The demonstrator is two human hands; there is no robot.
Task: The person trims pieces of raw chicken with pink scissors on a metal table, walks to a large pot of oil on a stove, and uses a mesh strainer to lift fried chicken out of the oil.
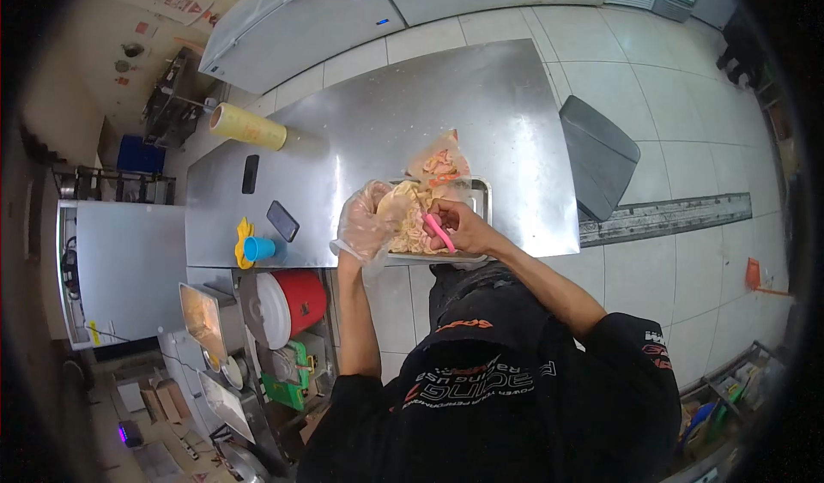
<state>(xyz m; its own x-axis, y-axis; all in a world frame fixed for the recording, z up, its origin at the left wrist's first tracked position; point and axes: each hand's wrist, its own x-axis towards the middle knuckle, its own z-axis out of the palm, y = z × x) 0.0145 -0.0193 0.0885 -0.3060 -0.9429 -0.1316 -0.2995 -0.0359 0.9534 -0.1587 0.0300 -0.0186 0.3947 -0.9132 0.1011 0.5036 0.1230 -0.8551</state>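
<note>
My left hand [368, 222], in a clear plastic glove, holds a piece of pale raw meat, seemingly chicken, at the left side of a metal tray [488, 216]. My right hand [458, 227] is bare and grips a tool with a pink handle [439, 232], whose working end reaches toward the meat; what kind of tool it is cannot be told. Pale raw meat pieces [409, 231] lie heaped in the tray beneath both hands. A printed clear plastic bag [441, 158] with more meat in it rests at the tray's far edge.
On the steel table [373, 110] lie a roll of plastic film [248, 126], two phones [250, 174] [282, 220], a blue cup [259, 249] and a yellow cloth or glove [244, 242]. A grey stool [599, 158] stands right; a red container [299, 303] is below left.
</note>
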